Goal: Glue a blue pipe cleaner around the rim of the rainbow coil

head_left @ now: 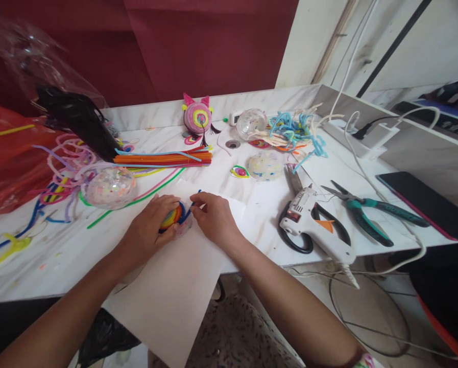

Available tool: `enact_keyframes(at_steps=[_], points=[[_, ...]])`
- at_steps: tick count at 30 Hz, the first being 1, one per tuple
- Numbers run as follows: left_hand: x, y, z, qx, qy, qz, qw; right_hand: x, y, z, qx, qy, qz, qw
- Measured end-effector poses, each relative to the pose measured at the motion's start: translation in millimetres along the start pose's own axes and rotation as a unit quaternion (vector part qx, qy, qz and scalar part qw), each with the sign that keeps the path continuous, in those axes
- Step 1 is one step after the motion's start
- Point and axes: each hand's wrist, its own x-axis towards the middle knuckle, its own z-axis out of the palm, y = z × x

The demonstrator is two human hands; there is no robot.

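Flanking rainbow coil: curled hands

From where I stand, the person's slim left hand and right hand are bare, and so are the long forearms leading down from them. At the right arm, a small edge of a floral-printed fabric sleeve shows, patterned in pink, green and white. Over the lap lies a pale, greyish cloth garment scattered with small dark flecks, its cut impossible to make out.
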Motion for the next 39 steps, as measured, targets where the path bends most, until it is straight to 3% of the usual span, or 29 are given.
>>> enact_keyframes(at_steps=[3,10,18,28,39], points=[[1.6,-1.2,1.2,0.0,0.009,0.008,1.0,6.1,-0.4,3.3,0.018,0.011,-0.004,1.0],[4.5,-0.7,-4.3,-0.006,-0.034,-0.004,0.999,18.5,0.7,6.7,0.029,0.005,-0.03,0.999],[3.1,-3.6,-2.2,-0.008,-0.027,0.021,0.999,22.5,-1.1,8.3,0.038,-0.003,-0.041,0.998],[-7.1,-0.8,5.4,0.035,-0.005,-0.035,0.999,17.8,4.2,14.2,0.06,0.009,-0.061,0.996],[-7.0,-1.0,9.1,0.044,0.036,0.047,0.997,12.4,8.9,21.6,0.022,0.025,-0.085,0.996]])
